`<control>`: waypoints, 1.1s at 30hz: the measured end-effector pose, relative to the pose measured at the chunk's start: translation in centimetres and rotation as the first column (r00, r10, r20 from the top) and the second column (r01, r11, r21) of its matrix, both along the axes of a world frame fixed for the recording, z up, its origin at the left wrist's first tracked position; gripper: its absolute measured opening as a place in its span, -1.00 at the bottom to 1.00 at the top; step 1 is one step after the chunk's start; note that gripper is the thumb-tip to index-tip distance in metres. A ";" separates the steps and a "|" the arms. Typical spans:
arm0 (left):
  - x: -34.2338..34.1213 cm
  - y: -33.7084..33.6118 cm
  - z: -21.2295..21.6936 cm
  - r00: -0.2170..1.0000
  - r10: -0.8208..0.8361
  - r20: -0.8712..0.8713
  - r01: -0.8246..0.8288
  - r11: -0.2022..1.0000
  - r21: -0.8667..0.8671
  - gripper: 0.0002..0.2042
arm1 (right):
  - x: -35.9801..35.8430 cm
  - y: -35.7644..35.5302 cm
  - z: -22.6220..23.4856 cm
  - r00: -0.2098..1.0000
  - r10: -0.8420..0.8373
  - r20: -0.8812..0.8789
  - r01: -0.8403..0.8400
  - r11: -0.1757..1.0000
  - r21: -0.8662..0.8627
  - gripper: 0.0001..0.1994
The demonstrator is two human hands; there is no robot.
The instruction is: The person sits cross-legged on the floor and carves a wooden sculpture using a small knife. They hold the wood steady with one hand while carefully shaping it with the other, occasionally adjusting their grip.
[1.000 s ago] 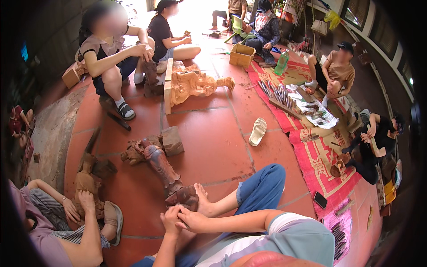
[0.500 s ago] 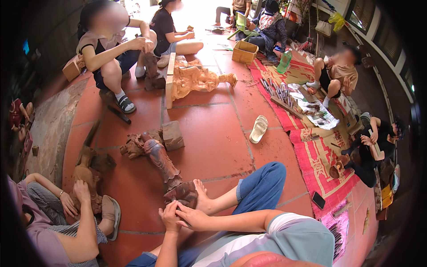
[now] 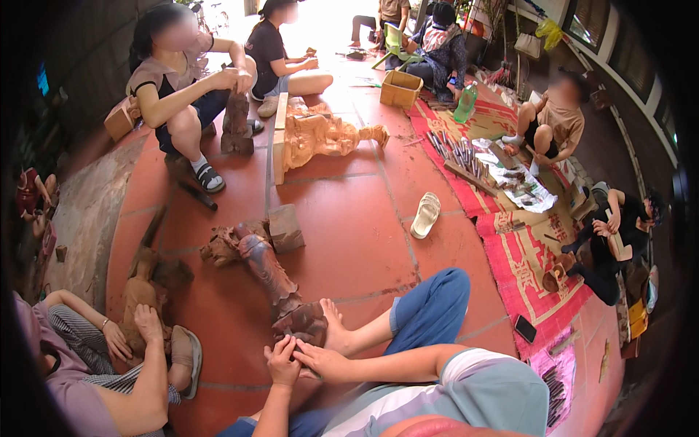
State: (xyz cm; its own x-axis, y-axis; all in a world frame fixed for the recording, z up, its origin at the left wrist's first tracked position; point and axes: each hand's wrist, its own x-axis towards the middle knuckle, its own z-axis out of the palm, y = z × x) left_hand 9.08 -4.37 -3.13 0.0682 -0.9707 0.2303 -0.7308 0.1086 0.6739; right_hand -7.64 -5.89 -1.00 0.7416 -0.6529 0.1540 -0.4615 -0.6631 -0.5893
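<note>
Both hands (image 3: 302,359) touch dark carving (image 3: 273,280); crate (image 3: 401,89) nearby.

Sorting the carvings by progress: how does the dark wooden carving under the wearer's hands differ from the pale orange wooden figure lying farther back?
The dark brown wooden carving looks darker and mottled; the pale orange wooden figure is lighter and even-toned. The dark one is slimmer, the pale one bulkier, with a flat board at one end. The left hand and right hand touch the dark carving's near end; nobody touches the pale one. Both lie flat on the red tiled floor.
</note>
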 end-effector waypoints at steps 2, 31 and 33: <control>0.0 -0.4 0.8 1.000 -0.006 -0.024 0.006 1.000 0.016 -0.68 | 0.1 -0.5 1.1 1.000 -0.002 -0.031 0.002 1.000 -0.002 -0.35; -1.6 -1.6 1.5 0.994 0.111 -0.014 -0.111 0.994 -0.025 -0.71 | 0.2 -2.1 0.6 0.999 -0.026 -0.028 0.023 0.996 -0.081 -0.33; -1.7 0.2 0.6 0.997 0.083 0.002 -0.083 0.997 -0.007 -0.69 | -0.4 -0.8 1.0 0.999 0.033 -0.037 -0.030 0.997 0.069 -0.32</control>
